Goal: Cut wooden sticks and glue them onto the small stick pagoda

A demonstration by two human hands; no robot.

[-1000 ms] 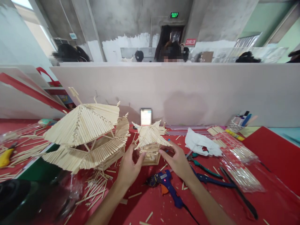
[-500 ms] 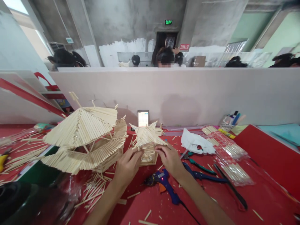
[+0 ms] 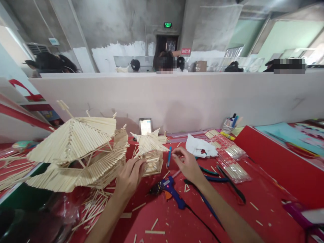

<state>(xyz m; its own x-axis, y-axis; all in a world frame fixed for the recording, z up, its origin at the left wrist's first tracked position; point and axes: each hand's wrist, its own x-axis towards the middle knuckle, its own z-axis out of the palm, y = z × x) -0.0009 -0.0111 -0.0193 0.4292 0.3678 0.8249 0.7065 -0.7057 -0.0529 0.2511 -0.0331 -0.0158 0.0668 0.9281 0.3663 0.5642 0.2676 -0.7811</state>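
Observation:
A small pavilion model of thin wooden sticks (image 3: pixel 150 145) stands in front of me, with a star-shaped roof and an open lattice body. My left hand (image 3: pixel 130 174) has its bent fingers against the left side of this model; its fingertips are partly hidden. To the right of the model, my right hand (image 3: pixel 186 164) hovers apart from it, fingers loosely curled and no object visible in them. A narrow blue tool (image 3: pixel 169 157) lies between that hand and the model. Below both hands rests a blue hot glue gun (image 3: pixel 170 191) with an orange trigger.
At the left stands a larger stick pavilion (image 3: pixel 76 141), with loose sticks (image 3: pixel 93 206) before it. White crumpled paper (image 3: pixel 198 145), packs of sticks (image 3: pixel 231 165), and a black-handled tool (image 3: pixel 234 189) lie right. A pale partition (image 3: pixel 126 98) rises behind; people sit beyond it.
My right hand has come off the small pavilion and moved right. The left hand stays at its left side. The view has turned to the right.

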